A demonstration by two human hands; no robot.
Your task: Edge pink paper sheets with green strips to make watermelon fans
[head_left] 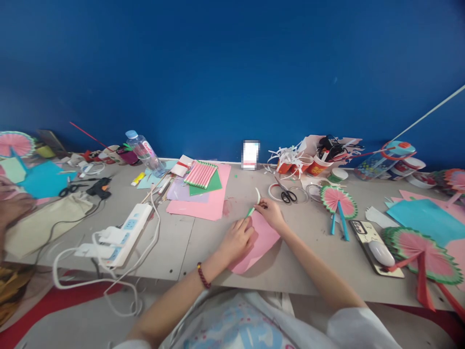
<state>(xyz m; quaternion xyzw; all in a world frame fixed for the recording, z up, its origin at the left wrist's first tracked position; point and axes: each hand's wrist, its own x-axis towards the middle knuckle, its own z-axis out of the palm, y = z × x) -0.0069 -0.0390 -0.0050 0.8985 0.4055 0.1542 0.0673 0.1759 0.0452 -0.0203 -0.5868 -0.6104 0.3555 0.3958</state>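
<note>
A pink sheet of paper (262, 243) with a green edge lies in front of me at the table's near side. My left hand (236, 240) rests on the sheet's left part, its bent fingers pressing on the paper near the green edge. At the far edge, my right hand (269, 212) has its fingers pinched together. From them a thin white strip (258, 195) curls up, apparently tape or its backing. Black-handled scissors (288, 196) lie just beyond the right hand, beside a roll of tape (275, 192).
Left stand a white power strip (131, 232) with looping cables, a pleated pink paper piece (201, 174) on coloured sheets, and a plastic bottle (147, 154). Right are paper fans (339, 201), a phone (363, 232) bearing a mouse (380, 253), and cups of scraps (319, 165). Another person's hand (14, 201) shows far left.
</note>
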